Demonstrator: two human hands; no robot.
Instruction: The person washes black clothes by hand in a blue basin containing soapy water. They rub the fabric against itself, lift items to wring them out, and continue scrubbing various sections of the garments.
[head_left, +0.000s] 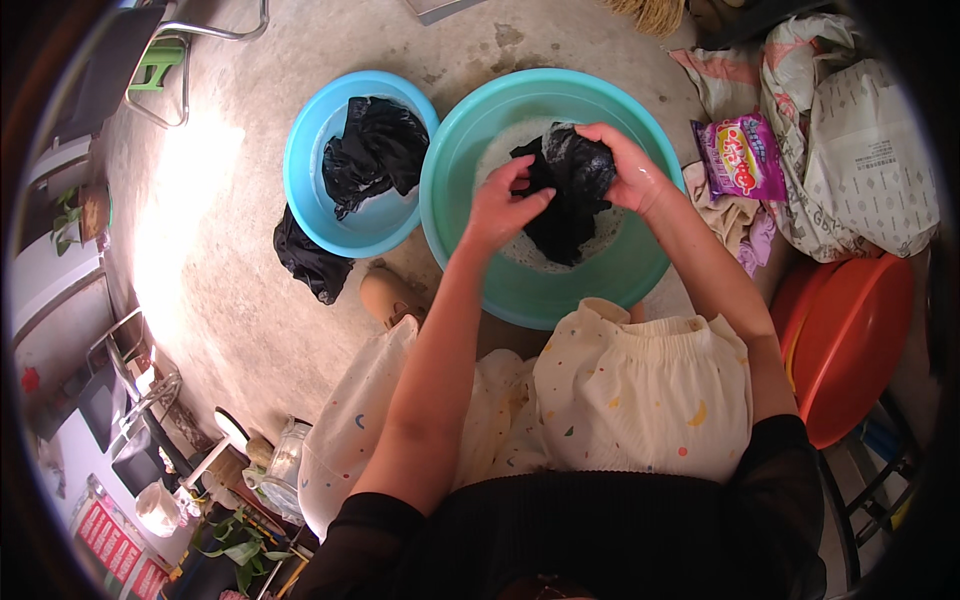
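A wet black garment (570, 202) hangs and lies in the large green plastic basin (517, 292), over cloudy, sudsy water. My right hand (628, 169) grips its upper right part, where pale foam clings to the bunched fabric. At the garment's left edge, my left hand (508, 204) has its thumb and fingers spread apart, with the fingertips against or just over the cloth. To the left stands a smaller blue basin (300, 187) with another black garment (375, 150) heaped in a little water. More black cloth (311, 259) lies on the floor against that basin's outside.
A purple detergent bag (742, 157) rests on light-coloured cloths (716, 202) right of the green basin. Woven sacks (862, 157) and red basins (855, 345) stand farther right. My brown clog (391, 295) is below the blue basin. A metal-framed chair (180, 75) is at upper left.
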